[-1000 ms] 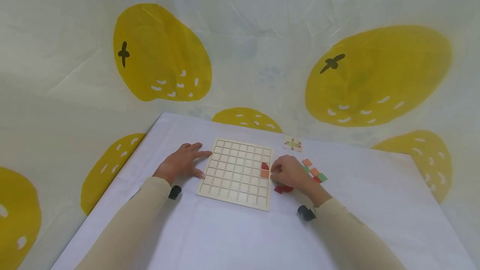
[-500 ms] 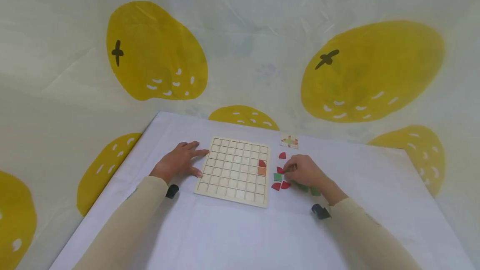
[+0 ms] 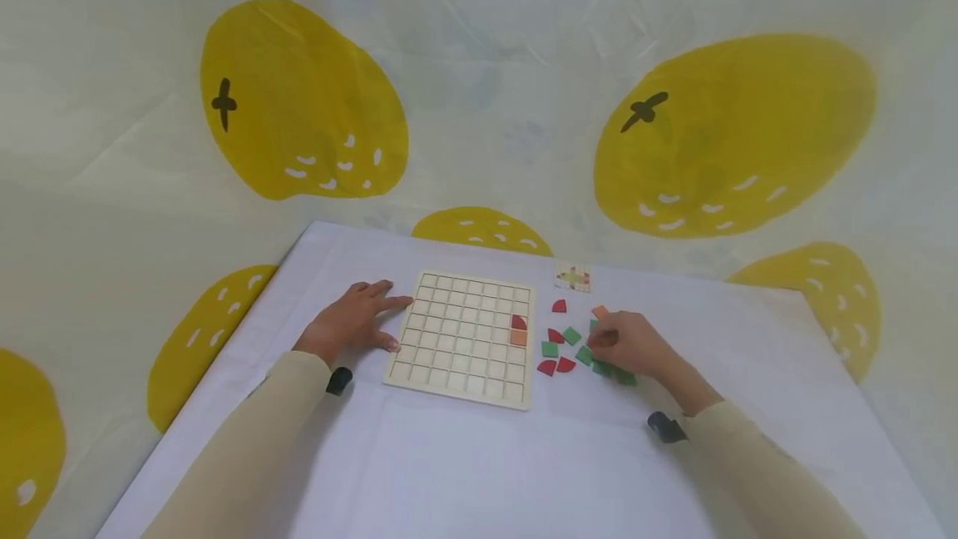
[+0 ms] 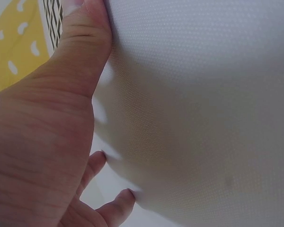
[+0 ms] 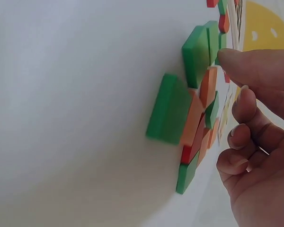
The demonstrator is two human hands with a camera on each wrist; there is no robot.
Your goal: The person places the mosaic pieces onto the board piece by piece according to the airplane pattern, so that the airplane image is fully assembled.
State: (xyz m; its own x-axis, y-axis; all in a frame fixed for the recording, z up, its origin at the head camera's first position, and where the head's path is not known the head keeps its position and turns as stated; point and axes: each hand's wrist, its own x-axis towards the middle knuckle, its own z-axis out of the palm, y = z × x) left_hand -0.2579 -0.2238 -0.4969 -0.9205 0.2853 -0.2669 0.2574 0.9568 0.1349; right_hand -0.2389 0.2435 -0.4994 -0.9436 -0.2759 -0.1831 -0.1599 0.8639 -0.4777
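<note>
My left hand (image 3: 350, 324) rests with spread fingers at the left edge of the wooden grid board (image 3: 464, 341), thumb and index touching its rim. A red quarter-circle tile (image 3: 520, 322) and an orange square tile (image 3: 519, 338) sit in cells on the board's right side. Right of the board, my right hand (image 3: 631, 345) is low over the loose tiles, its fingers loosely bent. In the right wrist view its thumb (image 5: 255, 66) is beside a green tile (image 5: 199, 54); no tile shows between thumb and fingers. Several green tiles are partly hidden under this hand.
A small pattern card (image 3: 572, 277) lies behind the loose tiles. Several red quarter-circle tiles (image 3: 559, 306) and green squares (image 3: 550, 349) lie between board and right hand. An orange tile (image 3: 601, 312) is just beyond the hand. Behind the white table (image 3: 464, 472) hangs a fruit-print curtain (image 3: 479, 106).
My right hand has moved rightward from the board's edge over the tiles, uncovering red and green ones. More green tiles now lie spread apart. The left hand stays at the board.
</note>
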